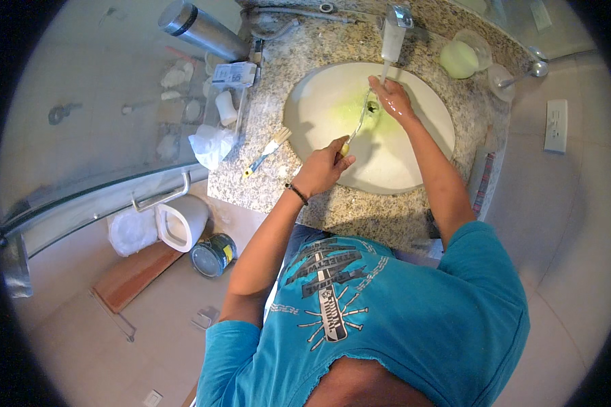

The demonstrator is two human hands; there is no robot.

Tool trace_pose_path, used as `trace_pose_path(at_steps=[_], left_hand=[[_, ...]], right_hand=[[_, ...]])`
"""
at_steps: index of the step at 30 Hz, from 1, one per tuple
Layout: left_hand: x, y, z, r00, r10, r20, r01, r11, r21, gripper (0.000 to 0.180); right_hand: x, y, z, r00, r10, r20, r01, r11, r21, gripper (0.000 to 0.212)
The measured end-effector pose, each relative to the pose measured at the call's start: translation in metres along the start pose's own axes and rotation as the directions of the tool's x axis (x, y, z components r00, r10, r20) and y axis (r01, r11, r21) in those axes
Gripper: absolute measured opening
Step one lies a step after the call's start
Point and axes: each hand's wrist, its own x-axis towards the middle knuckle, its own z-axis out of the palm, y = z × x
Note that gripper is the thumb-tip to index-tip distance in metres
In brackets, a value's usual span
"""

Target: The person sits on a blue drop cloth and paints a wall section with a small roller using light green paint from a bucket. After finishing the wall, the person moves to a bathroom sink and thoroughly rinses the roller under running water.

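Left hand (324, 165) is gripping one bent metal rod (363, 118); right hand (395, 103), grip unclear, is curving by one basin's (319, 102) far rim.

A teal short-sleeved T-shirt (428, 312) was worn, printed with a black-and-white graphic (332, 313) – well behind the grip – and a dark bracelet (297, 195) was fastened just behind the left hand (324, 167).

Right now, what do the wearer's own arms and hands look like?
Ungloved left hand and right hand. Thin, dark, beaded-looking bracelet on the left wrist; none visible on the right. Short teal-blue fabric sleeves; both forearms uncovered.
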Motion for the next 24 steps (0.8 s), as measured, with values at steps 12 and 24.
trace_pose_path(at_steps=[12, 24], left_hand=[[-0.008, 0.001, -0.006, 0.966, 0.166, -0.199, 0.008, 0.749, 0.662, 0.061], [-0.014, -0.011, 0.028, 0.986, 0.152, -0.073, -0.109, 0.904, 0.413, 0.059]], right_hand=[[0.004, 0.009, 0.004, 0.94, -0.161, 0.299, -0.064, 0.782, 0.62, 0.041], [0.005, -0.029, 0.023, 0.987, -0.158, 0.007, 0.153, 0.946, -0.285, 0.047]])
